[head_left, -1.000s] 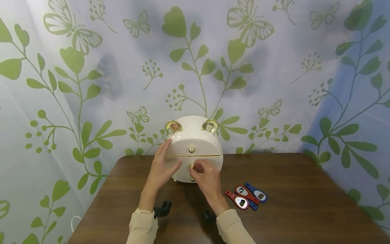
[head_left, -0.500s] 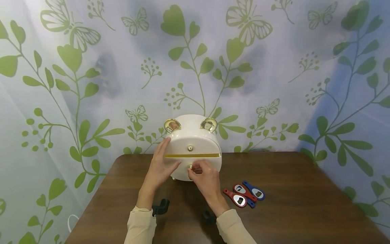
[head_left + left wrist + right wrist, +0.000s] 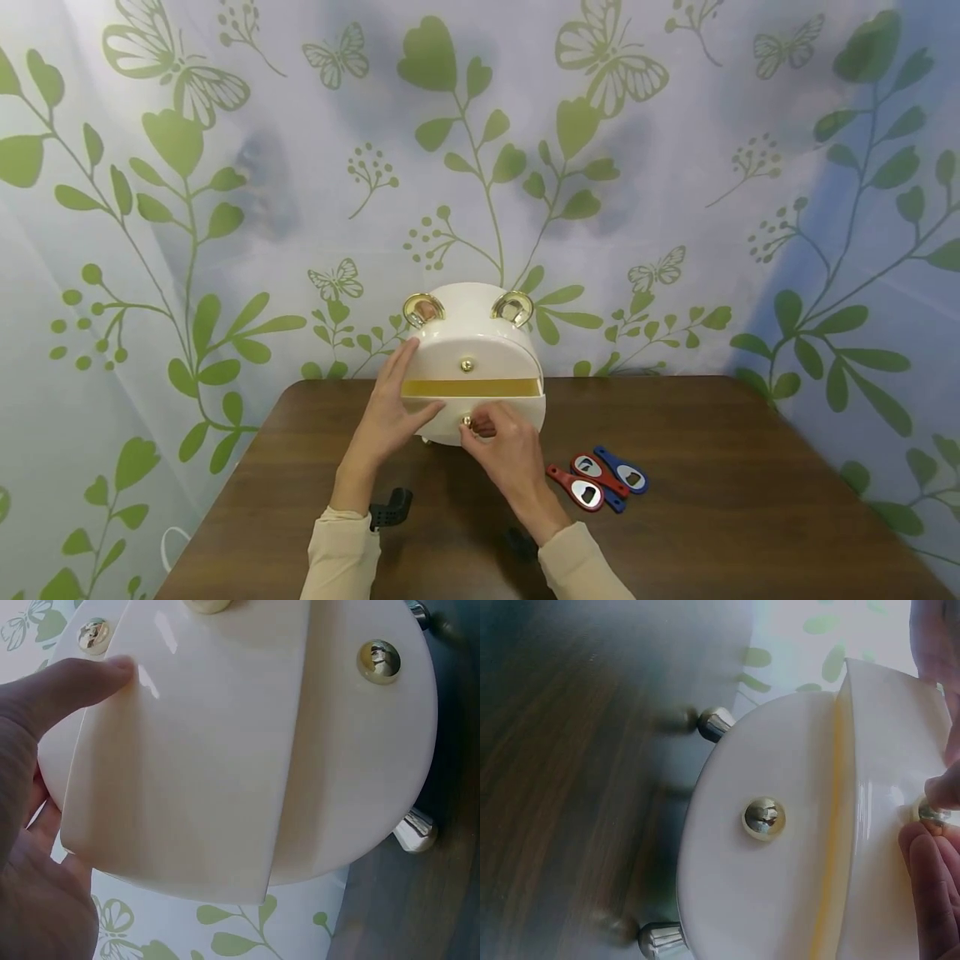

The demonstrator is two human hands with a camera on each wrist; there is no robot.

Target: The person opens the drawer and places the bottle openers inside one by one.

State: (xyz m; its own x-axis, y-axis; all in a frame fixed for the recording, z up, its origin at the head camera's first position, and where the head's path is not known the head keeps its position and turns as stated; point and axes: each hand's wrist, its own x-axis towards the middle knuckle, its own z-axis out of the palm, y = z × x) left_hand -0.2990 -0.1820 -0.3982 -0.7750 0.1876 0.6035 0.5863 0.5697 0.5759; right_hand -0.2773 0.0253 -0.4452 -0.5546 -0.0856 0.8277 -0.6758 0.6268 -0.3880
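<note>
A round white chest with gold ears stands at the back of the table. Its middle drawer is pulled partway out, with a gold inside showing above its front. My right hand pinches that drawer's gold knob between thumb and fingers. My left hand lies along the chest's left side with fingers extended; in the left wrist view its thumb is at the edge of the drawer front. The upper drawer's knob and the lower drawer's knob are untouched.
Several red and blue bottle openers lie in a pile on the brown table, right of my right hand. Behind the chest hangs a curtain with green leaves and butterflies. Short metal feet hold the chest up.
The middle drawer has slid out toward me, widening the gold gap from a thin line. My right hand has drawn back and down with the knob; my left hand stays at the side.
</note>
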